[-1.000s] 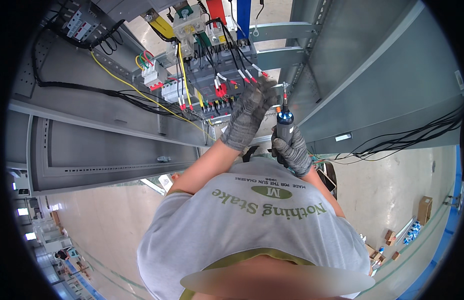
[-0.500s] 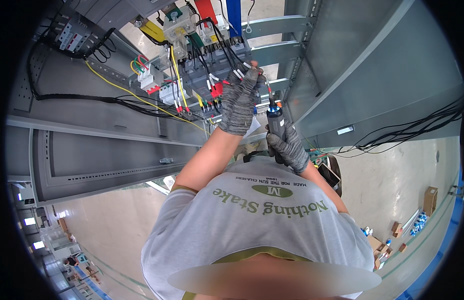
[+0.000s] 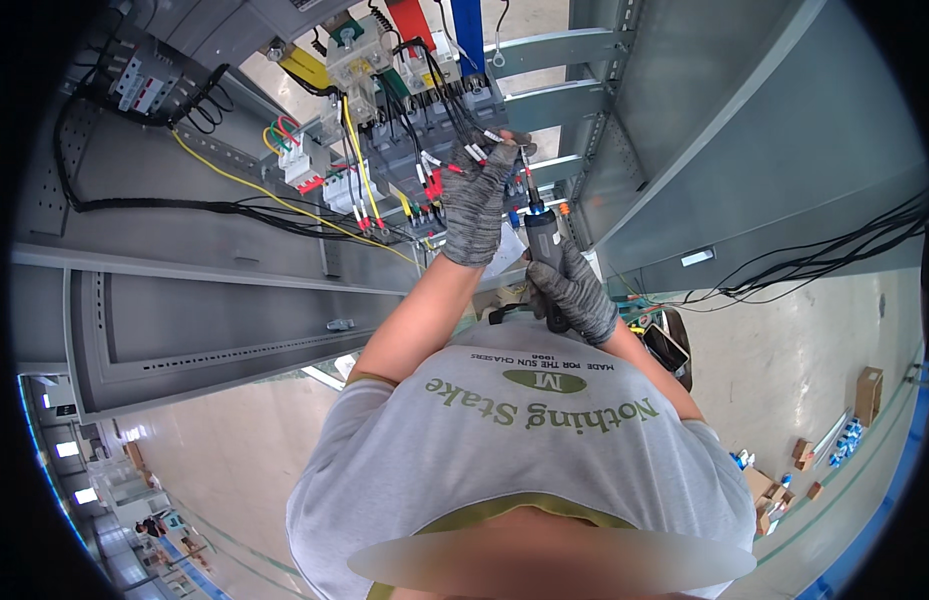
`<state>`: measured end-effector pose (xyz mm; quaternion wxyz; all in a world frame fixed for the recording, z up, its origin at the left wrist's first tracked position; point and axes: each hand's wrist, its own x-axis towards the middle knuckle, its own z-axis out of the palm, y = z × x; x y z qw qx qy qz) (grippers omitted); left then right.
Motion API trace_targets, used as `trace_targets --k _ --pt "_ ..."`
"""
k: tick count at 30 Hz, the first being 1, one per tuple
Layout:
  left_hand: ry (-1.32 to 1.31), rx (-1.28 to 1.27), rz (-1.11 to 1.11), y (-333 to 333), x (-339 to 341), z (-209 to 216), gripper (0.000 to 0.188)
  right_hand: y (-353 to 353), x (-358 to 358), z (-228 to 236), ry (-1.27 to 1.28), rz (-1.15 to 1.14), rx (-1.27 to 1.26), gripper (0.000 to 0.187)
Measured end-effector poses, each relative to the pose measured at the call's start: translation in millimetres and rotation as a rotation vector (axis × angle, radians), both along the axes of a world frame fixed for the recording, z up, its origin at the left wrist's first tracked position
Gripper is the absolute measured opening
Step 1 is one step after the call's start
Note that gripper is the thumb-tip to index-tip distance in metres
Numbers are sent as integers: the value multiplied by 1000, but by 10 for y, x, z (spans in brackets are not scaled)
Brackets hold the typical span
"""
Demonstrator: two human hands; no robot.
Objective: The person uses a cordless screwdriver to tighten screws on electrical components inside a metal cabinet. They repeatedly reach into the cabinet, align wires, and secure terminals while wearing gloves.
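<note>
My right hand [image 3: 582,297], in a grey knit glove, is wrapped round the dark grey handle of an electric screwdriver [image 3: 545,243]. A light glows at the tool's collar, and its bit points up toward my left fingertips. My left hand [image 3: 474,210], gloved alike with bare fingertips showing, is closed at the right end of a grey circuit breaker [image 3: 399,143]. A black wire [image 3: 481,130] with a white marker sleeve runs into its fingers; its end is hidden. Several other black wires with white sleeves and red ends hang just left of that hand.
Yellow, red and blue busbars [image 3: 470,35] rise behind the breaker. Small white breakers [image 3: 306,163] and loose yellow wires [image 3: 354,150] lie to its left. The grey cabinet door [image 3: 224,310] spans the left, a side panel [image 3: 744,130] the right. A black cable bundle [image 3: 784,275] hangs there.
The screwdriver and my right hand have shifted slightly left, the bit tip closer to my left fingertips. My left hand stays nearly in place, its fingers slightly changed.
</note>
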<state>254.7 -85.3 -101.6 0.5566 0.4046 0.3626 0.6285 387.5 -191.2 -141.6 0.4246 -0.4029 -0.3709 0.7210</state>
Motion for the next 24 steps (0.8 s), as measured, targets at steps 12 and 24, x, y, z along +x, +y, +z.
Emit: trace_targets --k 12,24 --pt "83 147 114 22 -41 4 12 -2 -32 34 196 45 -114 32" --pt "304 189 192 35 -101 30 14 126 -59 103 114 79 -104 30"
